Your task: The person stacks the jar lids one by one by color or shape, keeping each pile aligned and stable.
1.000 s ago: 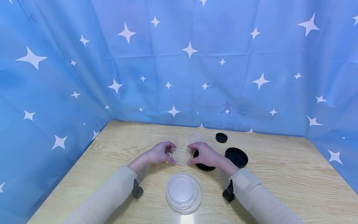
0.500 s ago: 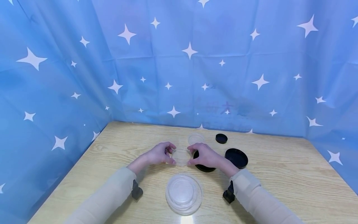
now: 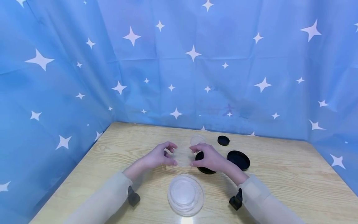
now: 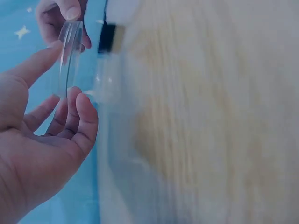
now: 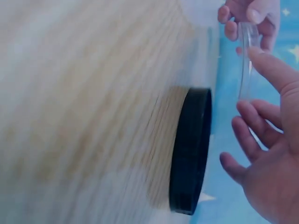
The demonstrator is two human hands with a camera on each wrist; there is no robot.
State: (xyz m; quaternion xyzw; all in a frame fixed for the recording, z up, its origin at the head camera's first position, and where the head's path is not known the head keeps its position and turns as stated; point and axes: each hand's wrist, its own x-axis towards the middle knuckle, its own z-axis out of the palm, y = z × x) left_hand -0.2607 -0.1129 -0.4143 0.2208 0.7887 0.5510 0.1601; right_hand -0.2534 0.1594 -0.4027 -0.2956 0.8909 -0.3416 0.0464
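Note:
A clear round petri dish (image 3: 183, 158) hangs just above the table between my two hands, shown edge-on as a thin disc (image 4: 70, 58) in the left wrist view. My left hand (image 3: 160, 155) holds its left side, thumb on the near rim and fingertips on the far rim. On the opposite side my right hand (image 3: 208, 158) pinches the rim with thumb and forefinger, its other fingers loosely bent. Under the right hand lies a black round dish (image 5: 190, 154), partly covered in the head view.
Nearer me stands a stack of clear round dishes (image 3: 172, 199) of several sizes. Another clear dish (image 3: 197, 139) lies behind my hands. A larger black dish (image 3: 238, 160) and a small one (image 3: 223, 140) sit to the right. A blue star-patterned curtain (image 3: 156, 93) encloses the table.
The head view has shifted slightly, moving everything a little right and down in the picture. Both hands stay around the clear dish, with little visible movement.

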